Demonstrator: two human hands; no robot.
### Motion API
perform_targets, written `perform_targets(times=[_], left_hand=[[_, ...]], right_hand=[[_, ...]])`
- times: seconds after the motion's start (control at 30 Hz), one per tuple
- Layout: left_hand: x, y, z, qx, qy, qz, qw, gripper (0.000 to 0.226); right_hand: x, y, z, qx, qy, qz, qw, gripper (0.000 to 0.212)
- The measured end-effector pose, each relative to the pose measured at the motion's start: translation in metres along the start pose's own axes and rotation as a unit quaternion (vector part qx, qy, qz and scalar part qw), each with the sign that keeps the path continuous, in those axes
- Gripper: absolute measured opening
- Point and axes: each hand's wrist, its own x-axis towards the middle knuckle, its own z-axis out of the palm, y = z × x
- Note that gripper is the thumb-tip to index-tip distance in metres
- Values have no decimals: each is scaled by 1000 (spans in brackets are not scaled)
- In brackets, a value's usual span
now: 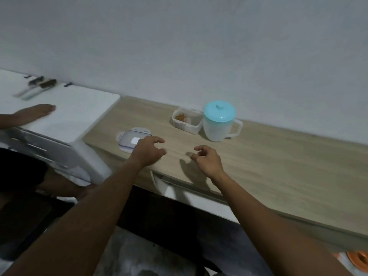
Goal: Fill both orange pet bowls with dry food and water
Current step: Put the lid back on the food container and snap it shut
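We reach both arms out over a pale wood-grain worktop (268,156) that runs along a grey wall. Our left hand (148,151) hovers with fingers loosely curled and holds nothing, its knuckles overlapping the near edge of a clear lid (130,140) with a blue rim, which lies flat on the worktop. Our right hand (207,159) is likewise half open and empty, fingers bent, above bare wood, and it casts a dark shadow toward us.

Farther back, near the wall, stands an open clear food container (186,120), roughly rectangular, its long side running across our view; a small heap of orange-brown dry food (180,117) lies in its left part. Just beside it on the right, touching or nearly so, stands an upright translucent jug (218,122) with a turquoise lid, its handle pointing right. We cannot tell how much water it holds.

At the bottom right corner, below the level of the worktop, we see part of one orange bowl (357,259), cut off by the frame's edge; its contents cannot be made out.

To the left, a white appliance (75,114) abuts the worktop. Two blurred brushes (37,86) lie near its back edge, and another person's hand (34,113) rests on its top.
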Motion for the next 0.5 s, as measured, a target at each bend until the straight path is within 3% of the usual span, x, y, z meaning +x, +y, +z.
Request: perform_targets(times=[0.23,0.5], left_hand=[[83,-90,-26,-6,-13,-25,1000,47],[159,-179,-65,25,-57,-56,996,56]], right_hand=[[58,-25,90,-40,4,40,998,35],[103,-53,198,-75,79,115,987,49]])
